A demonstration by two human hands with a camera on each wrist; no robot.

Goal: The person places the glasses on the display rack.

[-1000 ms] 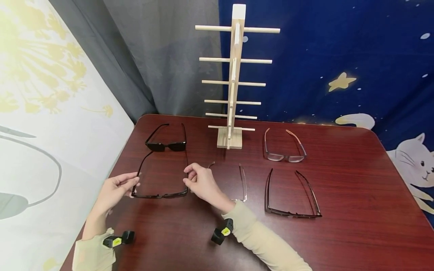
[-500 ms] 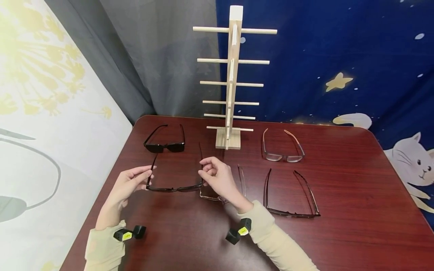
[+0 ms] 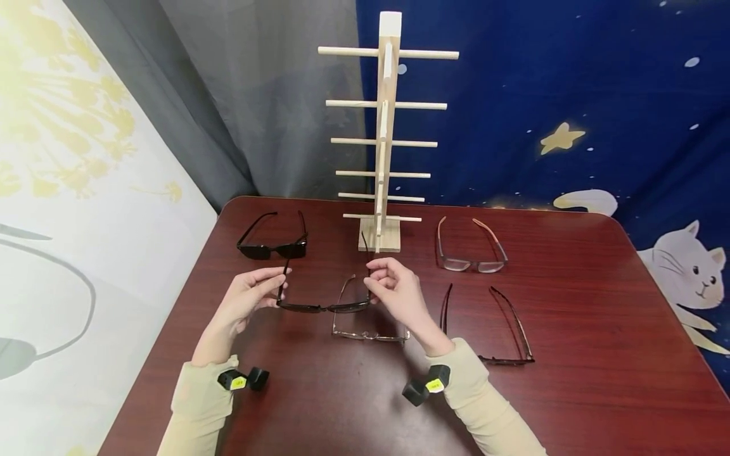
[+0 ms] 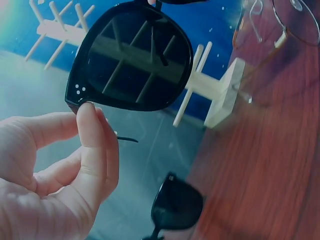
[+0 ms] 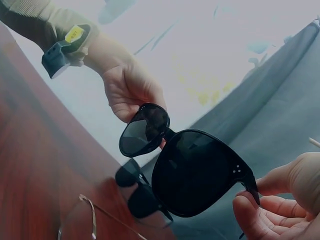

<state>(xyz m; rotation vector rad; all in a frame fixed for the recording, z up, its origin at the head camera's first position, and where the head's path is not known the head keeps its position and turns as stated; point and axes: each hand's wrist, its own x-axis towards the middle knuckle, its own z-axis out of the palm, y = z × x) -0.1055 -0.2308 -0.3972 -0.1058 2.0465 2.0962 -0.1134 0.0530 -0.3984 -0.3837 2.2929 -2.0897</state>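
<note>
Grey and blue curtains (image 3: 485, 126) hang behind a reddish-brown counter (image 3: 582, 285), with a wooden stand (image 3: 390, 88) at the back, roughly mid-width. You've got the dark-lensed sunglasses (image 3: 349, 308) between both hands, looks lifted off the counter, in front of the stand and a bit left of it. Left hand (image 3: 245, 297): thumb and fingers pinch the left temple by the hinge, no gap beyond the temple's thickness. Right hand (image 3: 402, 294): same pinch, right temple, also by the hinge. Long axis of the front runs left-right, hand to hand, about parallel to the stand's crosswise pegs (image 3: 348, 51); lenses on your side, both temples unfolded and pointing away from you. Key relation, as a judgement: stand lies ahead and slightly right of the pair's middle, so your right hand is the nearer one and a shift right would be needed to line the bridge up with the post. Right temple tip reads close to the stand's base in the head view; can't tell if they touch. Wire-rimmed glasses (image 3: 369, 336) sit on the counter partly beneath your pair; black sunglasses (image 3: 258, 252) lie beyond the left hand, overlapped in view by your left temple tip.
</note>
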